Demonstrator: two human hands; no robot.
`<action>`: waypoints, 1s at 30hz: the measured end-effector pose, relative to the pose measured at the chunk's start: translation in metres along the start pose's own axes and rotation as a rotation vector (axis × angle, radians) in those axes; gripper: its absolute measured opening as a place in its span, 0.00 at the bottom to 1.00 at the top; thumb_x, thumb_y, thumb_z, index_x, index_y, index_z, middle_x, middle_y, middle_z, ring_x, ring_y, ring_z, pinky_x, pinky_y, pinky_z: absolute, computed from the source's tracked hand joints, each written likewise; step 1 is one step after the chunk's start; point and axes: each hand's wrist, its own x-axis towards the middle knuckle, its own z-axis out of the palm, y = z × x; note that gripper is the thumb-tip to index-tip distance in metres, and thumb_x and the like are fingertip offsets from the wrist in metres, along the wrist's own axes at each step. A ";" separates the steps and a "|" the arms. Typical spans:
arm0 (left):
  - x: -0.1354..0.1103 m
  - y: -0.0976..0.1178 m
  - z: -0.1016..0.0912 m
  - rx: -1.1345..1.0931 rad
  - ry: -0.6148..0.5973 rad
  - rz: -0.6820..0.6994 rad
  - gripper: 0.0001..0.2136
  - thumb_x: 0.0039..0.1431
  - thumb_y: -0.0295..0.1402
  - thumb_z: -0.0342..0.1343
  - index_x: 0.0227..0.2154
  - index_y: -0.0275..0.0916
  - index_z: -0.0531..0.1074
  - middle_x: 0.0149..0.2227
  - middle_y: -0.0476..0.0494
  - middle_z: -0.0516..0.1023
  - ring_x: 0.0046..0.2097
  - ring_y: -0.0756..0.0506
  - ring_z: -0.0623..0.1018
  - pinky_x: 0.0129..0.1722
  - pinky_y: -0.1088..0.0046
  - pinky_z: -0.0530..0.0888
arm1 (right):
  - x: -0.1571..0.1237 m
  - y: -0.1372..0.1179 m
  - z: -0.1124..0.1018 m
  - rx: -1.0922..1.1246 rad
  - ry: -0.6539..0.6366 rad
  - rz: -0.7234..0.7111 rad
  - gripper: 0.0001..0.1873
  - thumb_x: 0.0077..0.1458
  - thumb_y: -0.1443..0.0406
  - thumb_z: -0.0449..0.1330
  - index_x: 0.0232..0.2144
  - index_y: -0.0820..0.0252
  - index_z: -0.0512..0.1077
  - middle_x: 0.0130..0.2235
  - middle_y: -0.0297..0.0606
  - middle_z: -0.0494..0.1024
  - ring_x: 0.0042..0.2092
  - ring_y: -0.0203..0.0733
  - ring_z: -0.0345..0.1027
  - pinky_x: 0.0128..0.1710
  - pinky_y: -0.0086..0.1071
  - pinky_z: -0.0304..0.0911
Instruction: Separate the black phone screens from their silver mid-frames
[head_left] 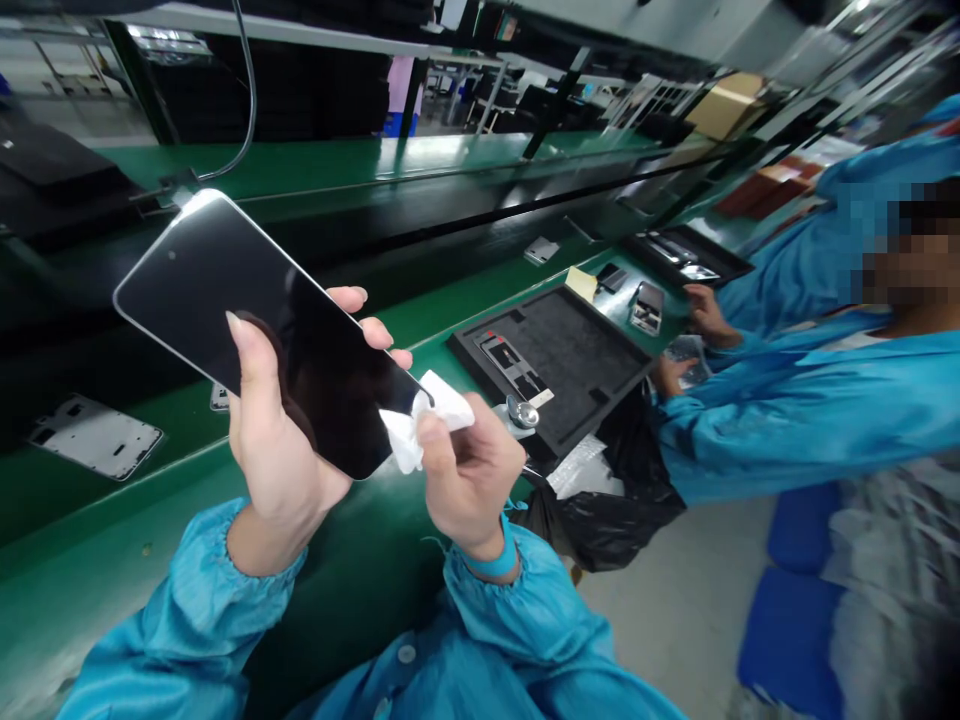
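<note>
My left hand grips a smartphone with a dark screen and a pale frame, thumb over the glass and fingertips round the far edge. The phone is tilted above the green bench. My right hand pinches a crumpled white wipe, which lies against the phone's lower right edge. Just beyond the right hand is a small round metal-topped dispenser, partly hidden.
A black tray with a phone frame part lies to the right. A pale phone plate lies at left. A co-worker in blue works at right beside a black bag. A cable hangs above.
</note>
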 end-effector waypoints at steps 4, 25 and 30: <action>-0.001 -0.001 0.000 -0.048 -0.008 -0.021 0.29 0.79 0.54 0.41 0.38 0.43 0.83 0.35 0.44 0.82 0.37 0.47 0.82 0.42 0.69 0.85 | 0.008 0.001 -0.003 0.059 0.010 -0.001 0.17 0.68 0.60 0.63 0.27 0.54 0.66 0.22 0.25 0.64 0.22 0.32 0.55 0.20 0.27 0.53; -0.011 -0.005 0.001 0.013 -0.044 -0.071 0.27 0.78 0.56 0.43 0.40 0.46 0.83 0.36 0.44 0.82 0.40 0.45 0.83 0.45 0.68 0.85 | -0.015 0.011 0.008 0.320 0.138 0.126 0.27 0.71 0.49 0.62 0.24 0.54 0.64 0.20 0.25 0.55 0.19 0.33 0.48 0.17 0.31 0.48; -0.005 -0.006 0.001 -0.002 -0.007 -0.105 0.30 0.78 0.56 0.42 0.38 0.43 0.84 0.37 0.42 0.82 0.39 0.46 0.84 0.44 0.69 0.85 | -0.016 0.022 0.021 0.200 0.182 0.198 0.28 0.76 0.46 0.50 0.26 0.53 0.60 0.22 0.28 0.56 0.22 0.36 0.50 0.22 0.32 0.54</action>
